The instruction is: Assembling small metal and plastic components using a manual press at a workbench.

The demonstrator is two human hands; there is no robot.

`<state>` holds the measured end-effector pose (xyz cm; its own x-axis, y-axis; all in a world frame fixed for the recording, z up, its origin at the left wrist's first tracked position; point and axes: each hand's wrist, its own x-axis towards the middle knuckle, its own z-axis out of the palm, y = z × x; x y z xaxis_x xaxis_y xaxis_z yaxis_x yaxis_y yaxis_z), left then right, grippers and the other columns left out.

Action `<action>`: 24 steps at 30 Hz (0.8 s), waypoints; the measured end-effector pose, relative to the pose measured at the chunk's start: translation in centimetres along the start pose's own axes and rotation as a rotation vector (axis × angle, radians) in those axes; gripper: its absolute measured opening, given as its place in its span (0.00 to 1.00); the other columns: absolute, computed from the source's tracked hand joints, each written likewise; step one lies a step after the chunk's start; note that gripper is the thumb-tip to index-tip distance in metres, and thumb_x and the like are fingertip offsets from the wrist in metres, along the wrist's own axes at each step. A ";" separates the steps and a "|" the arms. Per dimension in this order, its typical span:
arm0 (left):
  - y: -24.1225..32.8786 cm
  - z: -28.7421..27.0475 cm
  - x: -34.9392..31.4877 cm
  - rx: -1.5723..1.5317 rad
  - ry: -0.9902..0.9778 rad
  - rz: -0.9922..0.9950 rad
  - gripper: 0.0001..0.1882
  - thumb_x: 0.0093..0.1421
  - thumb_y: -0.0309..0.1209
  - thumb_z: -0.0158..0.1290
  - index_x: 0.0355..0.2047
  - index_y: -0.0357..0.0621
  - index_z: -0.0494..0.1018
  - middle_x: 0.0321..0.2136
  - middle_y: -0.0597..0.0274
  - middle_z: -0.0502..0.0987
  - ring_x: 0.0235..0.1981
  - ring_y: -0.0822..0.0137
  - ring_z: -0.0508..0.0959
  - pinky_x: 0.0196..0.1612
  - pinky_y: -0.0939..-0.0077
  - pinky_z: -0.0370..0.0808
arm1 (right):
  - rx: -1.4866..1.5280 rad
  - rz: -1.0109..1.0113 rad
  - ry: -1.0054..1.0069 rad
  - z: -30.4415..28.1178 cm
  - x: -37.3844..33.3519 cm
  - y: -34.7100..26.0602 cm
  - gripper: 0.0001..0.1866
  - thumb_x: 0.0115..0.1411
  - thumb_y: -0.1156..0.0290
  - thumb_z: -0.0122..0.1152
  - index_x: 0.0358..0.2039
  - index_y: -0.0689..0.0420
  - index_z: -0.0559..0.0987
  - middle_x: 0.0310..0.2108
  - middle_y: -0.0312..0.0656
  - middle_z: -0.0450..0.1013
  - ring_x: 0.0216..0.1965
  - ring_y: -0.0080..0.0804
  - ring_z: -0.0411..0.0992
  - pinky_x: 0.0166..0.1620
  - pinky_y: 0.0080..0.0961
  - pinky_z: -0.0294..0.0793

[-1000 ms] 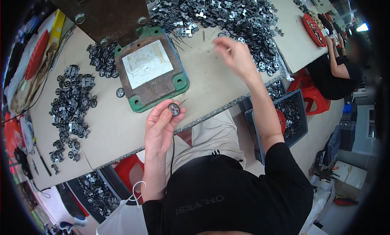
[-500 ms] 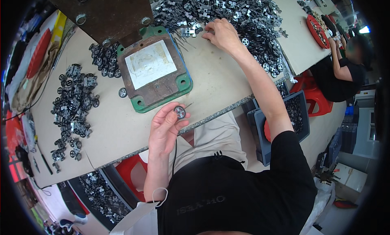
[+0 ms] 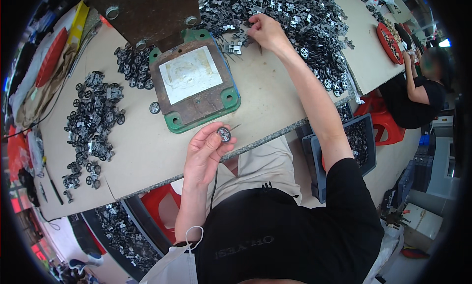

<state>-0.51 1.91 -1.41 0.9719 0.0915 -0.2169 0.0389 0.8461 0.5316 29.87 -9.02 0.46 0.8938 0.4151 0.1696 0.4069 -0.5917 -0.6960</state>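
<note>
My left hand (image 3: 199, 158) is closed near the table's front edge. Between its thumb and fingers it pinches a small black toy wheel (image 3: 223, 134) with a silver spoked hub. A thin metal axle (image 3: 236, 127) sticks out beside the wheel. Farther off, my right hand (image 3: 269, 34) reaches to the near edge of a big heap of small black and silver parts (image 3: 317, 16). Its thumb and fingertips are drawn together there; what they hold, if anything, is too small to make out. Loose black wheels (image 3: 322, 68) lie in a pile right of that hand.
A green-edged press base (image 3: 191, 75) with a white plate stands ahead, under a rusty metal block (image 3: 147, 14). More wheels (image 3: 135, 68) and wheeled assemblies (image 3: 93, 122) lie left. Grey bins (image 3: 314, 168) stand by the table. Another person (image 3: 418, 92) sits at the right.
My right hand has moved a little farther away, up to the heap's edge. My left hand keeps the wheel in the same pinch. The whole view has shifted slightly.
</note>
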 end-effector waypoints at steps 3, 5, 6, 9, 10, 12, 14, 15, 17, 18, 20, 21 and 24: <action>-0.1 0.0 0.1 0.003 0.004 0.006 0.13 0.59 0.25 0.47 0.44 0.35 0.68 0.40 0.53 0.73 0.37 0.61 0.77 0.38 0.75 0.78 | 0.033 0.033 -0.056 -0.7 -0.4 0.1 0.17 0.49 0.69 0.59 0.40 0.63 0.74 0.31 0.48 0.75 0.34 0.39 0.74 0.39 0.29 0.70; -0.1 -0.2 0.2 0.006 0.012 0.010 0.13 0.59 0.25 0.47 0.44 0.35 0.68 0.40 0.53 0.73 0.37 0.61 0.77 0.38 0.75 0.78 | -0.113 -0.046 -0.039 -0.6 -0.9 -0.6 0.19 0.49 0.63 0.59 0.38 0.61 0.76 0.34 0.49 0.75 0.38 0.41 0.73 0.42 0.32 0.70; -0.2 -0.2 0.1 0.012 0.014 0.010 0.14 0.58 0.25 0.48 0.45 0.36 0.68 0.41 0.52 0.73 0.37 0.61 0.77 0.38 0.75 0.78 | -0.112 -0.047 -0.039 -0.6 -1.1 -0.9 0.19 0.49 0.63 0.59 0.38 0.61 0.76 0.34 0.49 0.75 0.38 0.41 0.73 0.42 0.32 0.70; -0.5 -0.2 0.1 0.022 0.017 0.017 0.15 0.58 0.26 0.49 0.46 0.36 0.67 0.42 0.51 0.72 0.37 0.61 0.77 0.37 0.76 0.79 | -0.287 0.013 -0.021 0.2 -1.0 -2.4 0.21 0.48 0.57 0.59 0.36 0.60 0.77 0.36 0.49 0.74 0.41 0.43 0.72 0.45 0.35 0.69; -0.6 -0.2 0.0 0.024 0.015 0.021 0.15 0.58 0.26 0.49 0.46 0.36 0.67 0.42 0.51 0.72 0.37 0.61 0.77 0.37 0.76 0.79 | -0.372 0.049 -0.099 0.4 -0.9 -2.9 0.22 0.48 0.55 0.60 0.37 0.59 0.77 0.36 0.49 0.74 0.41 0.43 0.72 0.45 0.35 0.69; -0.6 -0.2 0.1 0.026 0.017 0.024 0.15 0.58 0.26 0.49 0.46 0.35 0.67 0.42 0.51 0.72 0.37 0.61 0.77 0.38 0.76 0.79 | -0.454 0.083 -0.180 0.6 -0.5 -3.0 0.24 0.47 0.53 0.60 0.38 0.59 0.77 0.36 0.49 0.74 0.41 0.43 0.72 0.45 0.35 0.69; -0.5 -0.2 0.0 0.026 0.019 0.026 0.15 0.58 0.26 0.49 0.46 0.35 0.67 0.42 0.51 0.72 0.37 0.61 0.77 0.38 0.76 0.78 | -0.389 0.088 -0.148 0.4 -0.3 -2.3 0.26 0.46 0.52 0.61 0.39 0.59 0.76 0.37 0.51 0.74 0.42 0.45 0.71 0.45 0.37 0.69; -0.5 -0.2 0.0 0.019 0.024 0.024 0.15 0.58 0.26 0.49 0.46 0.35 0.67 0.42 0.51 0.72 0.37 0.61 0.77 0.38 0.76 0.78 | -0.283 0.016 -0.054 0.6 -0.5 -0.8 0.26 0.46 0.52 0.60 0.39 0.61 0.76 0.33 0.49 0.74 0.38 0.38 0.73 0.43 0.32 0.70; -0.1 -0.3 -0.4 0.007 0.051 0.042 0.16 0.58 0.26 0.49 0.47 0.35 0.67 0.42 0.51 0.72 0.37 0.61 0.77 0.38 0.76 0.78 | -0.015 -0.015 -0.159 -0.8 -2.6 -2.2 0.23 0.48 0.59 0.60 0.41 0.62 0.74 0.33 0.43 0.73 0.35 0.31 0.72 0.38 0.26 0.70; 0.1 -0.1 -0.4 -0.006 0.043 0.051 0.15 0.58 0.25 0.48 0.46 0.35 0.67 0.41 0.52 0.73 0.37 0.61 0.77 0.39 0.75 0.78 | 0.242 -0.027 -0.241 -1.9 -4.3 -2.8 0.20 0.50 0.66 0.60 0.42 0.63 0.72 0.32 0.37 0.71 0.33 0.23 0.71 0.34 0.20 0.70; 0.1 0.0 -0.4 -0.022 0.044 0.059 0.15 0.59 0.24 0.47 0.46 0.35 0.67 0.40 0.53 0.73 0.38 0.60 0.77 0.40 0.75 0.77 | 0.489 -0.003 -0.284 -2.6 -8.1 -3.3 0.20 0.50 0.71 0.60 0.43 0.62 0.70 0.34 0.36 0.70 0.33 0.22 0.70 0.34 0.18 0.69; 0.1 0.1 -0.3 -0.008 0.033 0.064 0.16 0.58 0.25 0.48 0.47 0.35 0.67 0.41 0.52 0.73 0.37 0.61 0.77 0.40 0.75 0.77 | 0.740 0.024 -0.319 -2.8 -9.5 -3.3 0.20 0.50 0.76 0.59 0.45 0.62 0.69 0.35 0.34 0.68 0.34 0.20 0.69 0.34 0.16 0.69; -0.1 0.3 -0.1 0.008 0.020 0.059 0.17 0.58 0.25 0.49 0.48 0.34 0.66 0.42 0.51 0.72 0.37 0.61 0.77 0.40 0.76 0.78 | 0.784 0.117 -0.418 -2.5 -12.1 -1.3 0.22 0.48 0.80 0.60 0.45 0.62 0.67 0.39 0.38 0.67 0.35 0.22 0.69 0.37 0.17 0.69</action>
<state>-0.60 1.69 -1.22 0.9677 0.1520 -0.2011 -0.0167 0.8347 0.5504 18.98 -15.00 1.04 0.7174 0.6903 -0.0942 -0.0652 -0.0680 -0.9956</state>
